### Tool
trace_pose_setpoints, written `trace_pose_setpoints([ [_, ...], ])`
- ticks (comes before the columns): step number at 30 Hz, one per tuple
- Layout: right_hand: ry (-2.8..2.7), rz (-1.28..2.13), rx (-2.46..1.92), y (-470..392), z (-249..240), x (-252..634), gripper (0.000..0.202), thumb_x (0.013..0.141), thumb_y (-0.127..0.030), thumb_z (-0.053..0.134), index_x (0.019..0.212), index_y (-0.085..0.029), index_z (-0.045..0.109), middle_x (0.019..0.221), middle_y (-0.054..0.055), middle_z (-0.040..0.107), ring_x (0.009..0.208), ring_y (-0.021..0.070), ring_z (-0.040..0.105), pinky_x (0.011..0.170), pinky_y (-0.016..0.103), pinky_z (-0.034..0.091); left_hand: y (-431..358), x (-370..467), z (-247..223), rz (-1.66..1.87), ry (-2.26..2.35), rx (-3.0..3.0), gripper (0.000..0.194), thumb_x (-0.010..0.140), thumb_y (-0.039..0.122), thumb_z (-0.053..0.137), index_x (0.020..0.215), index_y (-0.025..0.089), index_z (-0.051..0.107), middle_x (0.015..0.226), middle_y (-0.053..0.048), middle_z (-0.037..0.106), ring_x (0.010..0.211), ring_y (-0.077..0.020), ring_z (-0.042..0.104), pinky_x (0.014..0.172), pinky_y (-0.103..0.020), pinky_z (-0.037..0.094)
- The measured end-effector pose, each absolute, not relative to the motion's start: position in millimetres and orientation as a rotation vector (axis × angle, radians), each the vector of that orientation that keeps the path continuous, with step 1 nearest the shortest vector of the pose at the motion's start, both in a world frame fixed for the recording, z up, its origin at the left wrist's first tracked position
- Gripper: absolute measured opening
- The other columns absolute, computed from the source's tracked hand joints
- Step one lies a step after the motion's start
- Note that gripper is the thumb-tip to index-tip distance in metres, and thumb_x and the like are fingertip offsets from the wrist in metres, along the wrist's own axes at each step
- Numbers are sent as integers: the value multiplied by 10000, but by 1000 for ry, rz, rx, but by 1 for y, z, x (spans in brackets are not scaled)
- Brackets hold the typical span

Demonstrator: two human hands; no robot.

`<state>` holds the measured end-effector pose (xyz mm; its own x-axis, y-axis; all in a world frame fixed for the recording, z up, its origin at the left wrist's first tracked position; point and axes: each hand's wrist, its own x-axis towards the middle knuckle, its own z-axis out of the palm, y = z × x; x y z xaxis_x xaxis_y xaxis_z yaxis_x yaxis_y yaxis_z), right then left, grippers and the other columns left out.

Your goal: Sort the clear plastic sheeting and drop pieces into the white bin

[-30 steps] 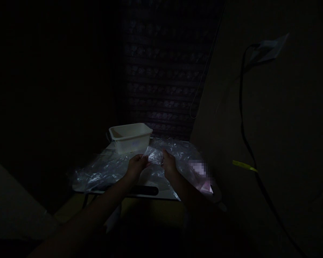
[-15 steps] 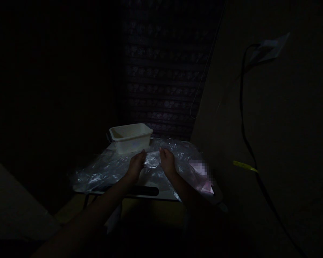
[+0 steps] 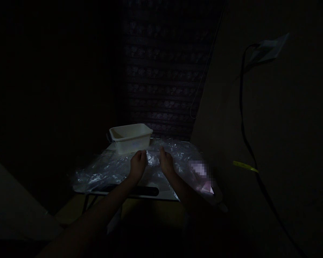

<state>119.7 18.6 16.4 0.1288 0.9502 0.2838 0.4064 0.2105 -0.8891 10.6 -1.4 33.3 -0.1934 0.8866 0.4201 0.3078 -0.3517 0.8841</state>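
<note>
Between my two hands is a small clear plastic bag [image 3: 152, 158], shiny and creased, held above the table. My left hand [image 3: 137, 165] is closed on its left edge, the thumb on top. My right hand [image 3: 167, 162] grips the right edge, thumb pointing up. Beneath both hands lies crumpled clear plastic [image 3: 102, 174], spread over much of the tabletop. Just beyond my left hand stands a white rectangular tub [image 3: 131, 142] with its top uncovered. In the dim light the fingertips are hard to make out.
The small folding table [image 3: 167, 194] has a dark slot at its front edge. A pinkish, partly blurred item [image 3: 207, 187] lies at its right. A black cable [image 3: 243, 118] with a yellow tag [image 3: 243, 165] hangs from a wall socket [image 3: 269, 50]. Behind is a patterned curtain [image 3: 161, 75].
My left hand has turned slightly, so more of its back shows. The plastic bag has tilted and less of it is visible. The tub and table look the same.
</note>
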Motion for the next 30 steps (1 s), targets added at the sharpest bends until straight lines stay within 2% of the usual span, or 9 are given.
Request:
trace_pose_setpoints([
  [4, -1351, 576, -1466, 15, 23, 115, 377, 729, -408, 207, 545, -183, 447, 512, 16, 461, 489, 111, 402, 440, 219, 268, -2, 14, 33, 1583, 1374, 1570, 305, 686, 374, 338, 457, 176, 376, 352, 49, 363, 361, -81, 357, 399, -195, 274],
  [13, -1361, 398, -1341, 15, 29, 114, 272, 741, -323, 210, 552, -184, 348, 513, -11, 401, 489, 89, 374, 484, 205, 282, -10, 18, 38, 1627, 1302, 1446, 340, 711, 404, 270, 460, 184, 333, 349, 55, 320, 342, -77, 336, 373, -188, 284],
  [30, -1441, 183, -1486, 15, 29, 114, 288, 756, -308, 220, 665, -175, 458, 601, 44, 507, 539, 113, 442, 497, 214, 270, -4, 15, 36, 1676, 1655, 1739, 257, 715, 279, 307, 475, 196, 349, 433, 30, 367, 423, -105, 364, 444, -215, 234],
])
